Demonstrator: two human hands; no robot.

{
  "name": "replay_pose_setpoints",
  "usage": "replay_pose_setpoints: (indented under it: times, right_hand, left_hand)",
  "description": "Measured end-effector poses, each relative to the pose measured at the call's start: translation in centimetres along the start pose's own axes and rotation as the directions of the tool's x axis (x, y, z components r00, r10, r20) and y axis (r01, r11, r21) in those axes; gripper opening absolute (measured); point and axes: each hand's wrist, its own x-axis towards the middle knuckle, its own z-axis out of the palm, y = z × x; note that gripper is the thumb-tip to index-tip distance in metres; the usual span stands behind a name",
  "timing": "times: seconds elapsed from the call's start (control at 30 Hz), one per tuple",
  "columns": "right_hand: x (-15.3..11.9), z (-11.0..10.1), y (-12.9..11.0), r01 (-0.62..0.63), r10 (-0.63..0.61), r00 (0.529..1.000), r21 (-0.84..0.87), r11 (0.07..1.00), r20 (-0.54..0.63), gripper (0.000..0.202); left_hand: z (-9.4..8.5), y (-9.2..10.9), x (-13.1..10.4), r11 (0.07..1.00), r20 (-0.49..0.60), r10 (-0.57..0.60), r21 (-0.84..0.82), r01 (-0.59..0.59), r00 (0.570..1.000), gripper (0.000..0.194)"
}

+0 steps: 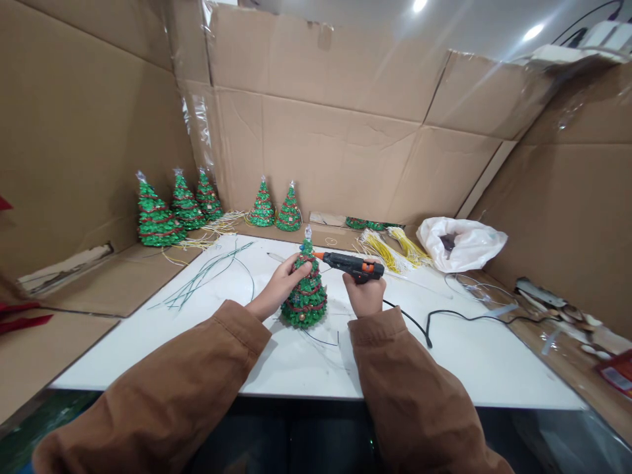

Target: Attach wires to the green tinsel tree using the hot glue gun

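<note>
A small green Christmas tree [305,308] with red garland and a clear topper stands upright on the white board, near its middle. My left hand [282,282] grips it from the left side, thumb across its upper part. In my right hand [366,293] is a black and orange glue gun [351,264], held level and pointing left. Its orange nozzle tip is at the tree's upper right side, just under the topper; whether it touches cannot be made out. A black cord runs from the gun to the right across the board.
Several finished-looking trees [157,214] stand at the back left, among white and yellow wires. Green wire lengths [205,276] lie on the board [434,368]. Bundles of yellow wires [382,250] and a white plastic bag [461,243] sit at the back right. Cardboard walls [316,138] enclose the area.
</note>
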Motion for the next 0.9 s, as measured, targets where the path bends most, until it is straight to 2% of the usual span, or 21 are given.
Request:
replay_pose_setpoints:
  times: [0.4, 0.9]
  right_hand:
    - [-0.39, -0.04, -0.13, -0.022, 0.022, 1.000, -0.082, 0.996, -0.002, 0.024]
    - [-0.42, 0.07, -0.33, -0.011, 0.008, 1.000, -0.107, 0.994, -0.023, 0.024]
  left_hand:
    - [0.03, 0.04, -0.05, 1.000, 0.002, -0.019, -0.004, 0.019, 1.000, 0.038]
    - [-0.01, 0.11, -0.14, 1.000, 0.005, -0.023, -0.004, 0.023, 1.000, 0.038]
